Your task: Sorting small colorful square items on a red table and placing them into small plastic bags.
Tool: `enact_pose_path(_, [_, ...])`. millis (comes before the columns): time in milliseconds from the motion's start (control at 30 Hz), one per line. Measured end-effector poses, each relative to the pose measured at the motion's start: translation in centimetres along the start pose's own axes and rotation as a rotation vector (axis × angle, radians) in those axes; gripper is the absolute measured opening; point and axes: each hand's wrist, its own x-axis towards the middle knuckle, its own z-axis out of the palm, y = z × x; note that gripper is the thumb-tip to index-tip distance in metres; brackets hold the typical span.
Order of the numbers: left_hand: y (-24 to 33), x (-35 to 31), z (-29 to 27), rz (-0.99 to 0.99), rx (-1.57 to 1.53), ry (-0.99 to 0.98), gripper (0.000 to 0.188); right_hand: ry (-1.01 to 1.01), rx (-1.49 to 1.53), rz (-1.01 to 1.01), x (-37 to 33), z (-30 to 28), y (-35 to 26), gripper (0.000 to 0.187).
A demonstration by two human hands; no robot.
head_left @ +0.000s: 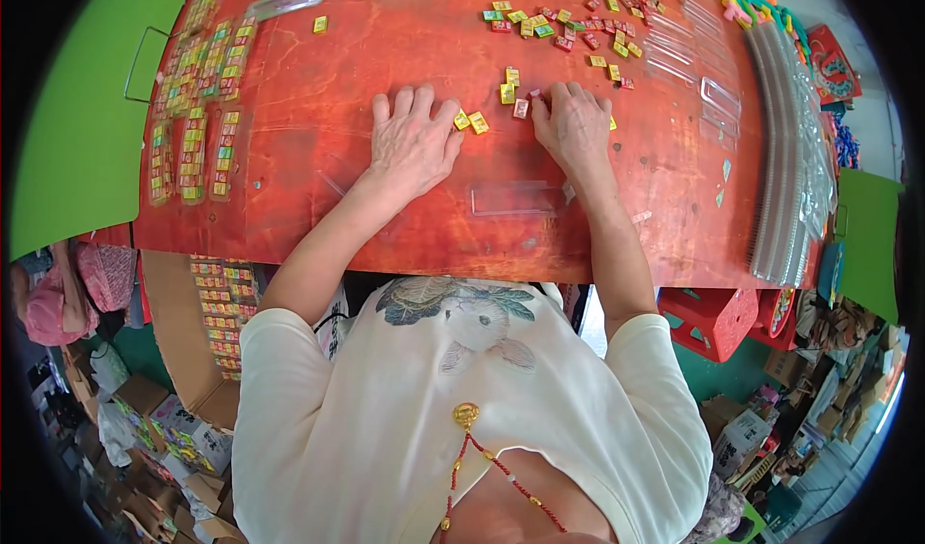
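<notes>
My left hand [412, 141] rests palm down on the red table, fingers bent and apart. Beside its thumb and index finger lie two small yellow boxes [478, 123]; the nearer one touches or almost touches the fingertips. My right hand [576, 130] is also palm down, its fingers curved over the table and its thumb apart. A small dark red box [536, 94] lies at its thumb and index finger, and a pale pink-red box [520, 108] lies just left. Farther off are two more yellow boxes [508, 92]. What lies under the palms is hidden. A clear shallow tray [515, 199] lies nearer my body, between my forearms.
Loose small red, yellow and green boxes [564, 33] spread across the far side. Filled clear trays [193, 154] line the left. Clear trays [718, 106] and a long stack of them [785, 159] stand right. A cardboard carton [183, 332] sits below the left edge, a red stool [713, 322] below the right.
</notes>
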Motion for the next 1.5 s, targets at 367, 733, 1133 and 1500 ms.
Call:
enact_pose_path(367, [0.0, -0.1, 0.0, -0.003, 0.013, -0.005, 0.033, 0.011, 0.212, -0.169, -3.0, -0.9, -6.8, 0.016])
enact_pose_path(733, [0.5, -0.7, -0.2, -0.034, -0.052, 0.054, 0.037, 0.041, 0.250, -0.131, -1.9, -0.4, -6.5, 0.018])
enact_pose_path(1133, [0.8, -0.3, 0.6, 0.009, -0.039, 0.036, 0.031, 0.001, 0.116, -0.215, -2.7, -1.1, -2.9, 0.023])
enact_pose_path(1500, [1.8, 0.3, 0.1, -0.076, -0.034, -0.044, 0.043, 0.039, 0.189, -0.289, 0.5, 0.0, -4.8, 0.025])
